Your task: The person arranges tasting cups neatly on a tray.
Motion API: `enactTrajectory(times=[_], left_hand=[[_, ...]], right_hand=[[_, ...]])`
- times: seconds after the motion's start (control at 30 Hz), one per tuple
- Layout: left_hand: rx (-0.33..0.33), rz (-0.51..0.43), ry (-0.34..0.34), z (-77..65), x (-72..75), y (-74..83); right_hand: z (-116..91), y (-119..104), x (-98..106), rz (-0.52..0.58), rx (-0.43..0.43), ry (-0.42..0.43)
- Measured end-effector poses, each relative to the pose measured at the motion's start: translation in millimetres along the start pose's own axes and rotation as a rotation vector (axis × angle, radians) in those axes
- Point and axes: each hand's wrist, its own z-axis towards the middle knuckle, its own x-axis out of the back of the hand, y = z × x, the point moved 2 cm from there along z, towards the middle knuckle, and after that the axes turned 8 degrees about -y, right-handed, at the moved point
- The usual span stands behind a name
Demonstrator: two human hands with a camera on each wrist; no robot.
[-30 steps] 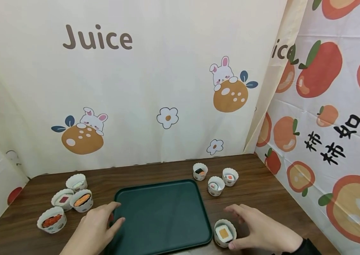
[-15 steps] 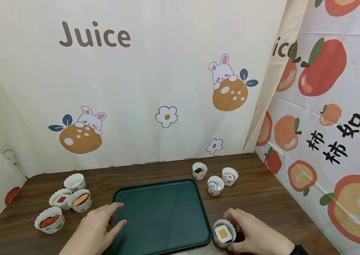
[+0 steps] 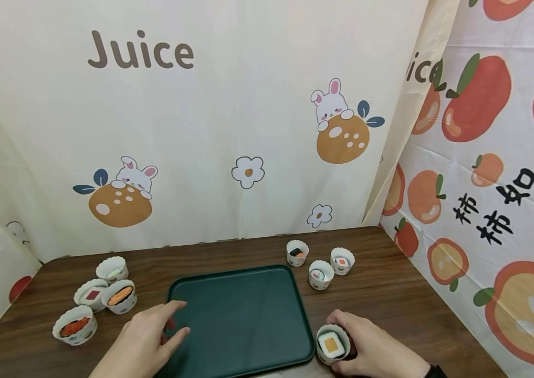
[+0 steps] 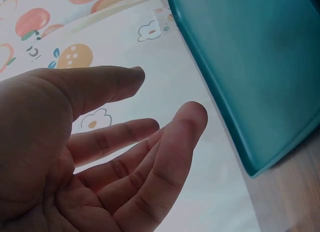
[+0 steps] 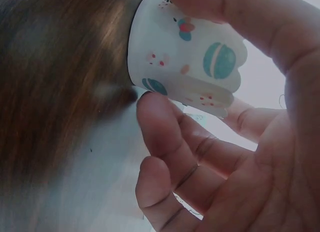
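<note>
In the head view my right hand [image 3: 372,345] holds a white scalloped paper cup [image 5: 192,57] by its side, thumb and fingers around its wall. A sushi piece [image 3: 331,345] with white rice and a yellow square centre lies inside this cup, which stands right beside the near right corner of a dark green tray [image 3: 243,315]. My left hand [image 3: 144,338] hovers over the tray's left edge, fingers loosely bent and apart, with nothing in them. The left wrist view shows its thumb and fingers parted, the tray beyond.
Several cups with sushi stand left of the tray, among them a cup with red topping [image 3: 77,336] and a cup with orange topping [image 3: 122,306]. Three more, including a cup with a white roll [image 3: 320,283], stand beyond the tray's right corner. A printed curtain [image 3: 248,115] hangs behind the table.
My right hand has closed in from the right, its thumb and fingers now around the cup's wall. The left hand has barely moved.
</note>
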Motion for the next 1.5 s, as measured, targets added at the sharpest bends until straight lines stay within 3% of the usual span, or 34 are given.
enactTrajectory(times=[0.7, 1.03, 1.23, 1.5], left_hand=[[-0.006, -0.027, -0.048, 2.3, 0.8, 3.0], [-0.014, -0.015, -0.02, -1.2, -0.9, 4.5], [-0.061, -0.017, -0.003, -3.1, 1.2, 9.7], [-0.12, -0.027, -0.012, -2.5, 4.2, 22.8]], right_hand=[[4, 1, -5, -0.036, 0.002, 0.036], [1, -3, -1, -0.093, 0.006, 0.093], [1, -11, 6, -0.134, 0.018, 0.127], [10, -27, 19, -0.142, 0.1, 0.138]])
